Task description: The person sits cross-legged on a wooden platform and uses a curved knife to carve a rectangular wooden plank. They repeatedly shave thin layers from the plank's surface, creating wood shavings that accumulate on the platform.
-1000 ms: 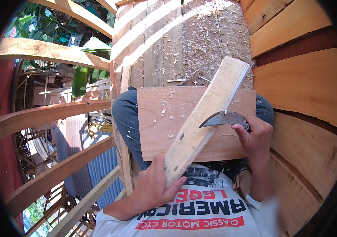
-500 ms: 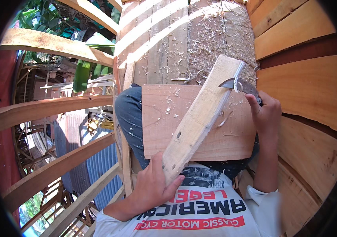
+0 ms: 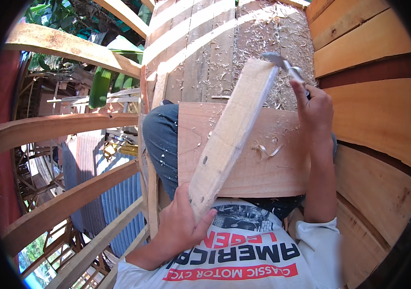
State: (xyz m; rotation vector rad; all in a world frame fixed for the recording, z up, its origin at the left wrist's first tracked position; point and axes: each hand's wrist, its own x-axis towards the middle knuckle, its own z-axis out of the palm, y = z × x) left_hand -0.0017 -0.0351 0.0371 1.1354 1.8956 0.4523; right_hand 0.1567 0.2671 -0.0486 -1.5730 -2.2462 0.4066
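Observation:
My left hand grips the near end of a long pale wooden plank, which slants up and away to the right. The plank lies across a wide reddish board resting on my lap. My right hand is raised at the plank's far right edge and holds a hatchet whose curved metal blade sits by the plank's top corner. Thin curled shavings lie on the board between the plank and my right forearm.
Wood shavings cover the plank floor ahead. Stacked curved hull boards rise on the right. Curved wooden ribs frame an open drop on the left, with corrugated sheeting below.
My right hand has lifted the hatchet from the plank's middle up to its far top corner. The left hand keeps its grip; new shavings lie on the board.

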